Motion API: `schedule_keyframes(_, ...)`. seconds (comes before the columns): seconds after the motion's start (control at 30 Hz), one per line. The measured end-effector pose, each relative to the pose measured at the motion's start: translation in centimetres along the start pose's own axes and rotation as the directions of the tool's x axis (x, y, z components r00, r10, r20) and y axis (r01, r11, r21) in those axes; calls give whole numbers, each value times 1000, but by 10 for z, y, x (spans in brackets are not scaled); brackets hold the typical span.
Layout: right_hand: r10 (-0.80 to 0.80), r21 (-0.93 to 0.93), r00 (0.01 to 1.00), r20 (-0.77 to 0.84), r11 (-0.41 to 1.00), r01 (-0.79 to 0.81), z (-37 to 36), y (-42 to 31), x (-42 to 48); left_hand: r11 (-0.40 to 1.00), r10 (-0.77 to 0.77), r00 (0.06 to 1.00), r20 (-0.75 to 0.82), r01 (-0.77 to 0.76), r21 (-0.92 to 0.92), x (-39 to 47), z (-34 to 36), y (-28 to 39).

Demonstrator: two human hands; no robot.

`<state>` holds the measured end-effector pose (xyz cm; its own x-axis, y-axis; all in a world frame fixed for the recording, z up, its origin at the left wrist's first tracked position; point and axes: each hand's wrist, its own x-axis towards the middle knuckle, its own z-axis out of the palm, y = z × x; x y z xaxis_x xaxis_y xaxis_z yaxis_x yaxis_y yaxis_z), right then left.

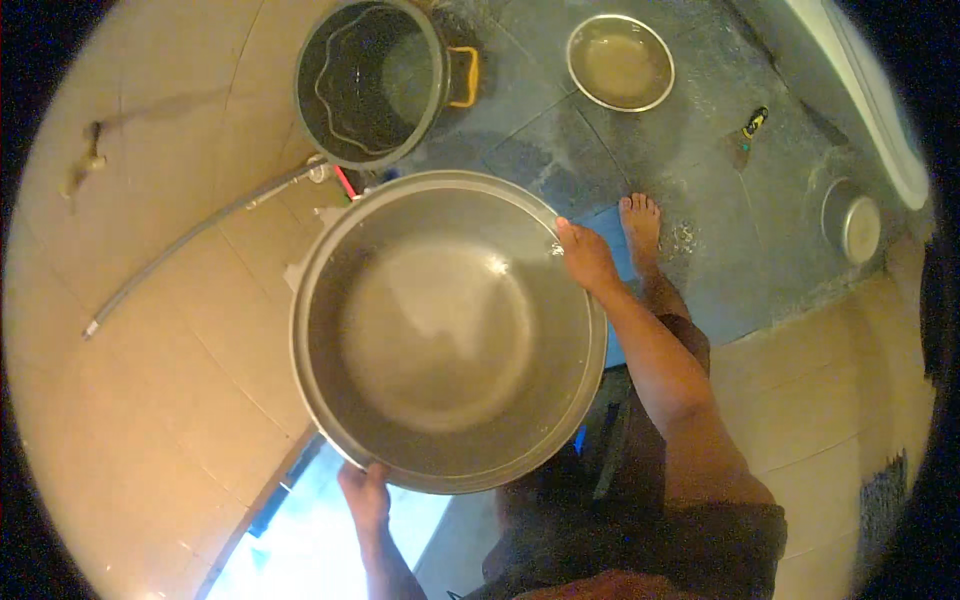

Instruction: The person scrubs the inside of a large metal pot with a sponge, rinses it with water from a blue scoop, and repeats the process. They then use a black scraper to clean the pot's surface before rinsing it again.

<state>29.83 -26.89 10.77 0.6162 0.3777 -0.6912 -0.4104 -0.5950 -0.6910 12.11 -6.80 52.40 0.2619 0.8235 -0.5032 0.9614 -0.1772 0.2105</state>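
Observation:
A large, wide-rimmed metal basin [442,352] fills the middle of the view, held up with its inside facing me. My right hand [589,255] grips the rim at its upper right, thumb over the edge. At the lower left, my left hand [365,491] holds the same rim, and most of its fingers are hidden beneath. The basin's inside shines and shows no solid objects. My bare foot [641,225] stands on the floor beyond the right hand, beside a blue surface [611,232] partly hidden by the basin.
A dark tub [412,82] with a yellow handle [472,75] stands beyond the basin. Farther right are a metal bowl [621,64] holding cloudy liquid, a black-and-yellow handled tool [755,122] and a small metal pot [861,229]. A grey hose [202,225] and tap [91,161] are along the tiled wall.

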Motion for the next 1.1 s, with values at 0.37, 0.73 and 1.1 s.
schedule_keyframes(0.37, -123, -560, 958, -259, 827, -45, -9, 16, 38, 867, -308, 913, 269, 386, -315, 105, 173, -226)
schedule_keyframes(0.73, -279, -585, 873, -401, 811, -9, 6, -20, 67, 704, -77, 947, 312, 273, -656, 217, 301, -288)
schedule_keyframes(1.1, -427, -609, 822, -377, 783, 127, 31, 3, 100, 759, -39, 931, 363, 264, -596, 292, 337, -318)
